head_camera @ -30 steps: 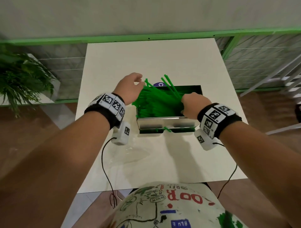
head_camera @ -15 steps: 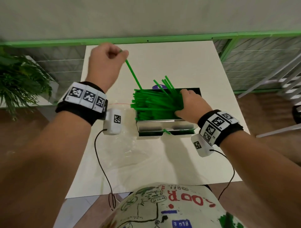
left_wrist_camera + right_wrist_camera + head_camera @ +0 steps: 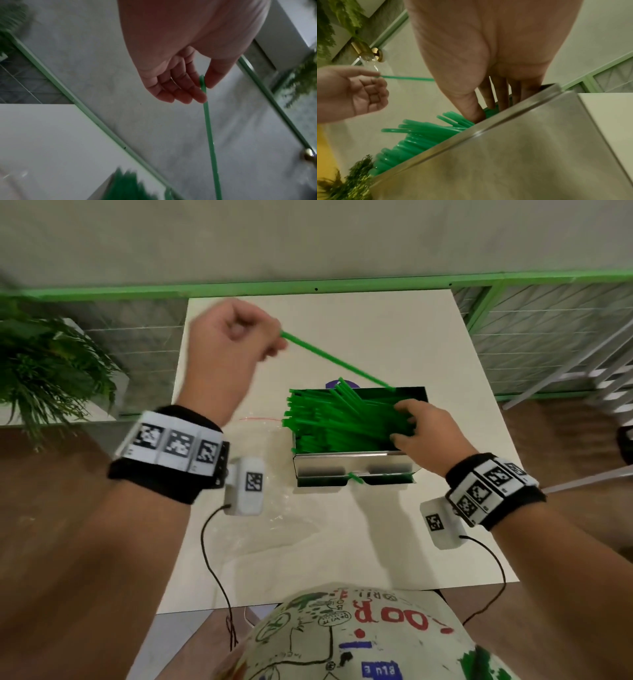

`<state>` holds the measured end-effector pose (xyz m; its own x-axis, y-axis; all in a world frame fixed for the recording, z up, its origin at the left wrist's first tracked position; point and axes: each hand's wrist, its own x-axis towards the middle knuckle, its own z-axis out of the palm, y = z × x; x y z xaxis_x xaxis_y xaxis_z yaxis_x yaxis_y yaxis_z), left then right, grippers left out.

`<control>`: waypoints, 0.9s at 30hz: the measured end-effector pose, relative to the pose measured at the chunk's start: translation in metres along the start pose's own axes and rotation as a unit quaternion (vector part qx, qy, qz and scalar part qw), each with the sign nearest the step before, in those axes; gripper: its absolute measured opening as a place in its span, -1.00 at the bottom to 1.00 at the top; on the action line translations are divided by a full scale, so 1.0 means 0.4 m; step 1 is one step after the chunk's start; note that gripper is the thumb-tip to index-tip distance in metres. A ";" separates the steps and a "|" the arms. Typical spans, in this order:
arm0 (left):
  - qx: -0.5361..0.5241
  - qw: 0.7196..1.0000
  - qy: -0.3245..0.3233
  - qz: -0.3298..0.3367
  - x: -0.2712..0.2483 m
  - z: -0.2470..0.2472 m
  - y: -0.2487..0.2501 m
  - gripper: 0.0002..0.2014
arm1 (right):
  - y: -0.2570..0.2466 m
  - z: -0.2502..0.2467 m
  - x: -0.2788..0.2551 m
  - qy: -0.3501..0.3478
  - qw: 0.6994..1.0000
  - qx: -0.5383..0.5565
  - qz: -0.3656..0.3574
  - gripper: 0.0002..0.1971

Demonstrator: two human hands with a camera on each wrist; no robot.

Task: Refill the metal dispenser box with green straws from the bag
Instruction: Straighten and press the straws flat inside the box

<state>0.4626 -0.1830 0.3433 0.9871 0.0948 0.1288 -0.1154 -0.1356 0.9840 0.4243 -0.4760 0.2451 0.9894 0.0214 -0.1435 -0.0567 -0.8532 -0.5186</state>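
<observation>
The metal dispenser box (image 3: 352, 465) (image 3: 513, 155) stands mid-table, heaped with green straws (image 3: 339, 419) (image 3: 419, 136) that stick out over its left rim. My right hand (image 3: 414, 428) (image 3: 488, 105) lies on the right end of the heap, straight fingers pressing into the straws. My left hand (image 3: 236, 344) (image 3: 202, 86) is raised above the table's far left and pinches the top end of a single green straw (image 3: 337, 362) (image 3: 210, 142) (image 3: 406, 78) between thumb and fingers. That straw slants down to the box's back right corner.
A clear plastic bag (image 3: 263, 484) lies flat on the white table (image 3: 376, 542) left of the box. A purple mark (image 3: 337, 384) peeks behind the box. A plant (image 3: 44, 374) stands at the left. A green rail (image 3: 342, 284) runs behind the table.
My left hand left the pile, rose to the far left pulling one straw out, and now tilts it rightward toward the box's back corner. The right hand shifted slightly but stays on the straws.
</observation>
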 end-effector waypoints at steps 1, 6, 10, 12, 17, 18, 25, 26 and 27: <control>0.030 0.999 -0.028 -0.014 -0.016 0.020 -0.020 -0.86 | 0.008 -0.005 -0.010 0.016 1.000 0.015 0.007 -0.44; 0.190 0.974 -0.121 -0.017 -0.056 0.093 -0.112 -0.95 | 0.025 -0.015 -0.040 0.052 0.997 0.059 0.005 -0.48; 0.426 0.876 -0.169 0.149 -0.064 0.108 -0.147 -0.55 | -0.002 -0.005 -0.069 0.088 0.994 0.040 -0.057 -0.64; 0.483 0.812 -0.214 0.248 -0.070 0.123 -0.150 -0.38 | -0.031 0.011 -0.089 0.069 0.987 0.019 -0.141 -0.75; 0.604 0.647 -0.329 0.329 -0.073 0.164 -0.215 -0.43 | -0.084 0.075 -0.076 -0.114 0.966 -0.136 -0.186 -0.65; 0.622 0.631 -0.332 0.325 -0.066 0.161 -0.228 -0.45 | -0.092 0.078 -0.061 -0.130 0.965 -0.146 -0.175 -0.63; 0.638 0.628 -0.323 0.308 -0.032 0.134 -0.260 -0.48 | -0.140 0.084 0.005 -0.194 0.960 -0.156 -0.125 -0.71; 0.636 0.629 -0.325 0.306 -0.032 0.133 -0.261 -0.49 | -0.145 0.091 0.009 -0.199 0.958 -0.163 -0.126 -0.69; 0.633 0.633 -0.326 0.305 -0.033 0.134 -0.262 -0.49 | -0.148 0.098 0.010 -0.202 0.956 -0.169 -0.129 -0.68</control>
<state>0.4677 -0.2227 0.2320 0.6852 -0.7269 -0.0461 -0.7231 -0.6711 -0.1635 0.4265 -0.4049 0.2423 0.8281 0.3949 -0.3979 0.2961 -0.9108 -0.2876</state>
